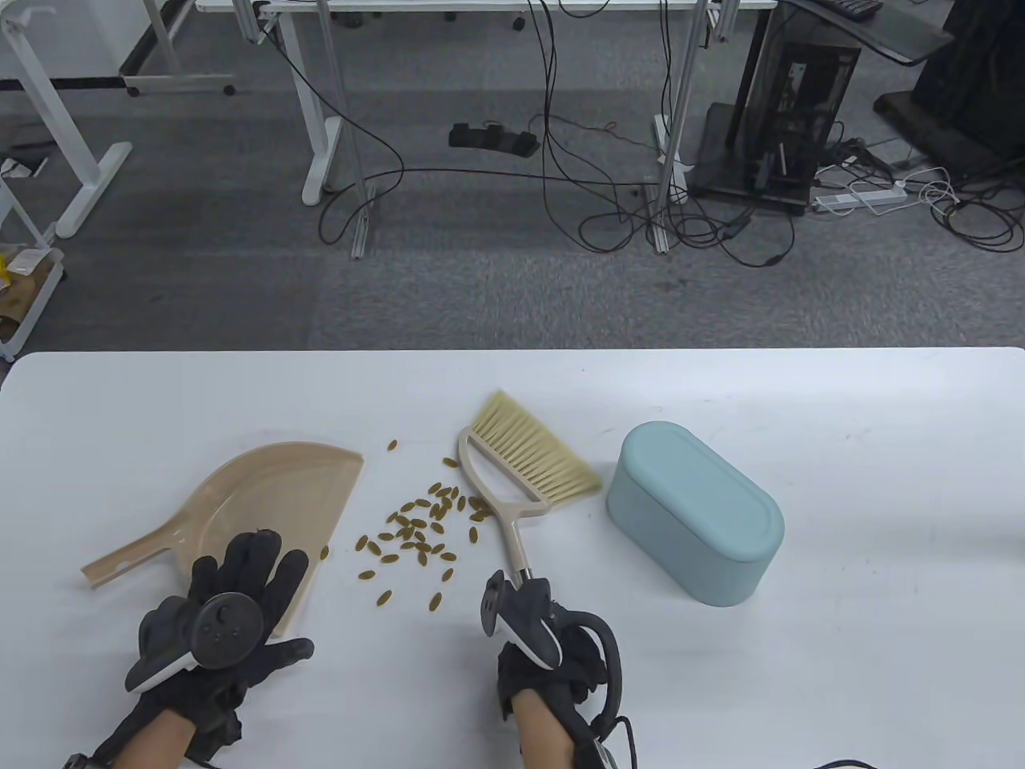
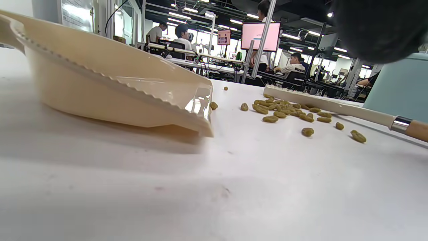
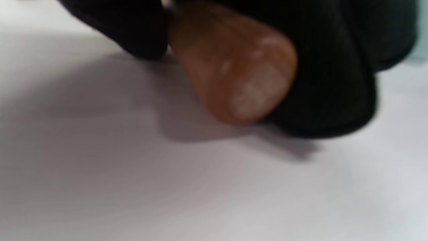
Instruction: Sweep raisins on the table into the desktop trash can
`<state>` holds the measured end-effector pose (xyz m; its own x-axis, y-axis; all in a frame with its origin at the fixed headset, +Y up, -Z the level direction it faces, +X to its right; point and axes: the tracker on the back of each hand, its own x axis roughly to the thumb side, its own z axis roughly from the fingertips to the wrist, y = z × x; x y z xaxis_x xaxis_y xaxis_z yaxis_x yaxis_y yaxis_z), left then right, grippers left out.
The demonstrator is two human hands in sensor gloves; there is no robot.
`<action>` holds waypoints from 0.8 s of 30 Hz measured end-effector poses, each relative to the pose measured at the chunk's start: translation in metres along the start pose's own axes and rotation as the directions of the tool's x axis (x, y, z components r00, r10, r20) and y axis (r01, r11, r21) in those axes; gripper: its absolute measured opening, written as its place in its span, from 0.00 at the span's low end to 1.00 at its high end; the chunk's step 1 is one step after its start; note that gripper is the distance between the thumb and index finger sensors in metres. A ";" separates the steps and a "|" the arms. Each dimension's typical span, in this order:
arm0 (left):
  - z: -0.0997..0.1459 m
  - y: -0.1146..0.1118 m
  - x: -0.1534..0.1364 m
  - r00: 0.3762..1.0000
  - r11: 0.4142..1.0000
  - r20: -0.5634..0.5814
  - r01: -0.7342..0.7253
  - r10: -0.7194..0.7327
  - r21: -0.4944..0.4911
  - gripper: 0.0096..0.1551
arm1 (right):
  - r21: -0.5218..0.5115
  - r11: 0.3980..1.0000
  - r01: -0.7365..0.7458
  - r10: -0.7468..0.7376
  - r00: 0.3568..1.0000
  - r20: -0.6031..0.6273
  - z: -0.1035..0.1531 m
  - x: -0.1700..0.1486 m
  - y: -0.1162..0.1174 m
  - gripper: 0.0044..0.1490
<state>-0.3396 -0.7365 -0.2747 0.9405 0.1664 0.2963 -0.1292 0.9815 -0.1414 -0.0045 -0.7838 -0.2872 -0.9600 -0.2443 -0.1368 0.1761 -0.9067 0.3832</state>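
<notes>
Several greenish raisins point(image 1: 416, 529) lie scattered on the white table point(image 1: 841, 448) between a beige dustpan point(image 1: 264, 497) and a small broom point(image 1: 520, 465); they also show in the left wrist view point(image 2: 284, 112). My right hand point(image 1: 536, 617) grips the broom's wooden handle end point(image 3: 240, 73), and the bristles lie flat on the table. My left hand point(image 1: 240, 593) rests with spread fingers on the dustpan's near edge, its mouth facing the raisins point(image 2: 197, 103). A light blue trash can point(image 1: 693, 513) with its lid closed stands right of the broom.
The table's far edge point(image 1: 512, 350) runs behind the objects, with floor, desk legs and cables beyond it. Bare white tabletop lies to the right of the trash can and in front of both hands.
</notes>
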 end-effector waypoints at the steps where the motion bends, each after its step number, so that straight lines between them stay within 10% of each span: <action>1: 0.001 0.002 0.000 1.000 1.000 0.006 -0.007 0.007 0.017 0.58 | 0.018 0.999 -0.051 0.051 0.998 -0.030 0.000 -0.002 -0.001 0.44; 11: 0.005 0.014 -0.010 0.994 0.982 0.038 -0.106 0.102 0.153 0.56 | -0.430 0.903 0.015 -0.042 0.998 -0.053 0.017 -0.059 -0.035 0.36; 15: 0.008 0.017 -0.017 0.988 0.963 0.050 -0.152 0.145 0.220 0.55 | -0.467 0.816 0.342 -0.315 0.939 0.136 0.038 -0.080 -0.055 0.37; 19: 0.011 0.020 -0.021 0.983 0.944 0.065 -0.186 0.175 0.273 0.55 | -0.130 0.518 0.845 -0.755 0.524 0.394 0.056 -0.091 -0.067 0.41; 24: 0.012 0.020 -0.024 0.979 0.938 0.064 -0.202 0.192 0.282 0.54 | 0.503 0.081 0.861 -0.971 -0.045 0.234 0.057 -0.084 -0.062 0.46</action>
<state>-0.3690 -0.7198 -0.2729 0.8762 0.3572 0.3235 -0.3997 0.9137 0.0736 0.0527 -0.6872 -0.2472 -0.1789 0.9720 -0.1524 -0.9213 -0.1112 0.3726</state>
